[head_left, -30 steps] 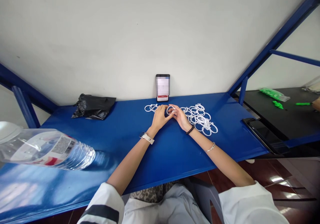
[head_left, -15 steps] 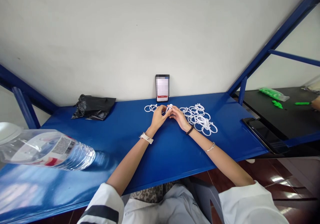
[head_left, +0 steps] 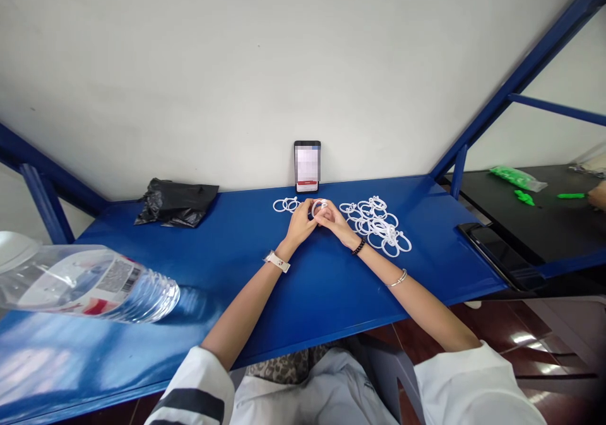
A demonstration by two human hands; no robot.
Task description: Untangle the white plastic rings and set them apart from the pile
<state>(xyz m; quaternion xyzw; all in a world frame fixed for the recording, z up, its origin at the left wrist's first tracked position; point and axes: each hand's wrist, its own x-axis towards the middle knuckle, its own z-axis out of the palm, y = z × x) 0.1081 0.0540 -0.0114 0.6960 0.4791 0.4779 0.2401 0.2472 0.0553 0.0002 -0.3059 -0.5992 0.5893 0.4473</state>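
Between my two hands, above the blue table [head_left: 303, 286], is a white plastic curtain ring [head_left: 324, 204] with a small eyelet. My left hand [head_left: 299, 224] pinches it from the left, thumb and fingers closed on its rim. From the other side my right hand [head_left: 339, 224] grips the ring near the eyelet, its fingertips partly hidden. A heap of similar white rings [head_left: 379, 224] lies just right of my right hand. A few more rings [head_left: 280, 206] lie beyond my left hand, overlapping each other.
A phone [head_left: 307, 167] leans upright against the wall. At the left are a black plastic bag [head_left: 177, 203] and a large clear bottle [head_left: 95, 283]. On the right, a dark device [head_left: 492, 254] lies at the table edge, beside a black table [head_left: 502, 197] with green pieces [head_left: 524, 197].
The ring between my hands has turned so its round opening shows more. My right fingers have curled in closer around it. The piles of rings have stayed put.
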